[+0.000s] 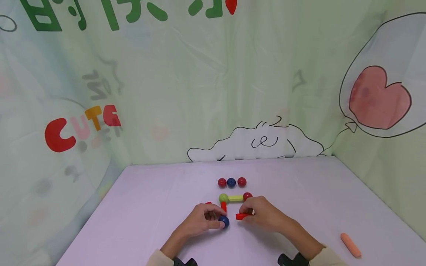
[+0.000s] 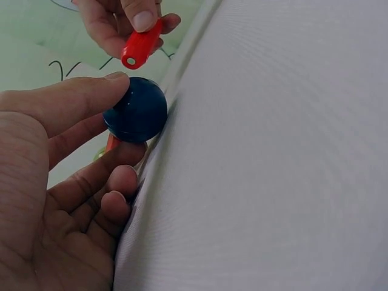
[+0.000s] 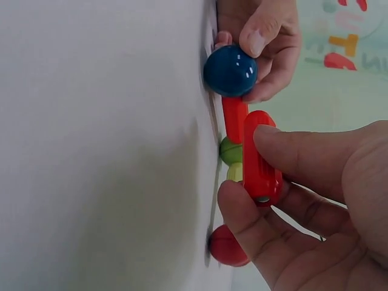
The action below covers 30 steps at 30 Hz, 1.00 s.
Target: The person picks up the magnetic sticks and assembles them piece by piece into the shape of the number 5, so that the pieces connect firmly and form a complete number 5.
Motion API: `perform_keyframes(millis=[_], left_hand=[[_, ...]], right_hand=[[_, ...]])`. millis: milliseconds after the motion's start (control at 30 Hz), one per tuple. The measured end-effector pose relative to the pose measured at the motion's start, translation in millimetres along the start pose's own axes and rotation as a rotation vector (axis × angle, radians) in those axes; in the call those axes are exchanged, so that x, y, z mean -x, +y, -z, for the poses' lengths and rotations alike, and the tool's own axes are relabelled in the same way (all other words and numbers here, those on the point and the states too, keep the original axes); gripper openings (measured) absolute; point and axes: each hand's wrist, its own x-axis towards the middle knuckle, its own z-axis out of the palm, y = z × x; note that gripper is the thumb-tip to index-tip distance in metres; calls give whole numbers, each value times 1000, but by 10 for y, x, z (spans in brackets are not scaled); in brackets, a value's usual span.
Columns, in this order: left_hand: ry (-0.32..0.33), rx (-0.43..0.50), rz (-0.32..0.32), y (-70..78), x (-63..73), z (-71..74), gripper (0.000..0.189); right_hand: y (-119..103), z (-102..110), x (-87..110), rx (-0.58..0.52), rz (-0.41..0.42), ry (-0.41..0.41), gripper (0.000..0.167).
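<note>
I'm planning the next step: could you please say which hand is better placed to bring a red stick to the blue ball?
Probably the right hand: it pinches a red stick near the blue ball, which the left hand holds.

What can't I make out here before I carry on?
Head: most of the red piece beyond the left hand, hidden by that hand.
Head: part of the red ball on the yellow rod, covered by the right hand.
Right wrist: the end of the red rod at the blue ball, hidden by that ball.
Head: green lettering, cut off by the top edge.
</note>
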Motion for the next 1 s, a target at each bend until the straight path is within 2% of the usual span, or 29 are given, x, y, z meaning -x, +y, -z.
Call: perform_keyframes(millis=[200,500,1000], left_hand=[[-2,-3,-13,14,-6,4,21],[7,-5,-29,7,-7,2,21],[14,-7,-4,21,18,-3,20]], right_hand=[[-17,-75,-52,-8,33,-20,14],[-58,-172,-101,-6,11,-51,15],[-35,-174,-77,-12,15,-53,17]])
